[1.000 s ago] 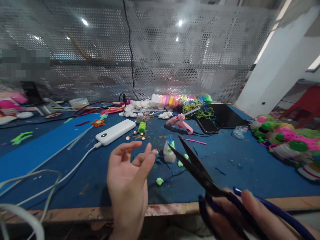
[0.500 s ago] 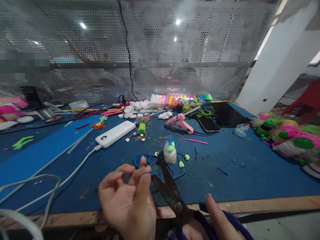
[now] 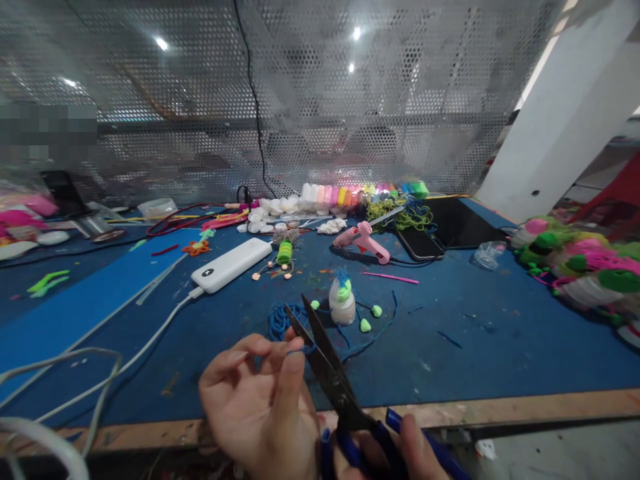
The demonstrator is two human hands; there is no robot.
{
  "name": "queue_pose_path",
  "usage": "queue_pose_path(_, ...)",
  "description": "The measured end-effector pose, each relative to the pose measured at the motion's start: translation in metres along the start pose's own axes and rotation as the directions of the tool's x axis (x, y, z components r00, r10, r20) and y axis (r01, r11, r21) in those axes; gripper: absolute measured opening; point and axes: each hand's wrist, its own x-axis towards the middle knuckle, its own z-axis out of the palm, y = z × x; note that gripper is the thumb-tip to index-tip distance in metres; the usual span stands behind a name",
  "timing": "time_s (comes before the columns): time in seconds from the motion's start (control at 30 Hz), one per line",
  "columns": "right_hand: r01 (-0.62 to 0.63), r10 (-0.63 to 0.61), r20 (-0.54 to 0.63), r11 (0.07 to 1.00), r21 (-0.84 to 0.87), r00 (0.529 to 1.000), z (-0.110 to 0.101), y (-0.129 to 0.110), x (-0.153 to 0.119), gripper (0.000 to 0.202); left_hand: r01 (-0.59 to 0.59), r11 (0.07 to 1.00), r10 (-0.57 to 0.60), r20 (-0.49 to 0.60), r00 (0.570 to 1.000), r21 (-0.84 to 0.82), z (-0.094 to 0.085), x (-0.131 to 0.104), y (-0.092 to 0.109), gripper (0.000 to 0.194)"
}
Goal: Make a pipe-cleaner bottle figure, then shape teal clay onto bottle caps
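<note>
My left hand (image 3: 265, 393) is palm up near the table's front edge, thumb and fingertips pinched on a short piece of blue yarn (image 3: 309, 349). In my right hand (image 3: 400, 457) are scissors (image 3: 340, 393) with dark blades and blue handles. Their blades are slightly apart, pointing away from me, right beside the yarn at my left fingertips. Just beyond lies a coil of blue yarn (image 3: 280, 321). A small clear bottle figure (image 3: 343, 303) with a green band and blue yarn top stands upright, with blue strands and light green clay pieces (image 3: 365, 325) around its base.
A white power bank (image 3: 233, 263) with a cable lies left. Farther back are a green-striped figure (image 3: 285, 253), a pink glue gun (image 3: 363, 240), a phone (image 3: 423, 245) and a row of coloured clay tubs (image 3: 330, 195). Yarn-topped figures (image 3: 590, 267) crowd the right edge.
The scissors have swung left and their blades have closed partway, coming up to the yarn at my left fingertips. My left hand has barely moved and keeps its pinch.
</note>
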Motion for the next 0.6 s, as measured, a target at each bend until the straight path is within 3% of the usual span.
queue_pose_path(0.33,0.052,-0.035,-0.168,0.994,0.096,0.985,-0.004,0.007,-0.010,0.069,-0.107,0.993,0.105,0.046,0.993,0.051,0.000,0.003,-0.011,0.039)
queue_pose_path(0.43,0.108,-0.055,-0.230,0.968,0.225,0.972,-0.010,0.000,-0.022,0.071,-0.177,0.959,0.128,0.219,0.967,0.221,0.004,0.001,-0.016,0.031)
queue_pose_path(0.5,0.156,-0.073,-0.257,0.934,0.322,0.964,-0.014,-0.004,-0.033,0.071,-0.266,0.889,0.071,0.463,0.883,0.371,0.008,-0.001,-0.023,0.026)
queue_pose_path(0.6,0.210,-0.101,-0.283,0.898,0.387,0.954,-0.022,-0.006,-0.057,0.072,-0.445,0.763,-0.108,0.771,0.628,0.469,0.019,-0.008,-0.037,0.027)
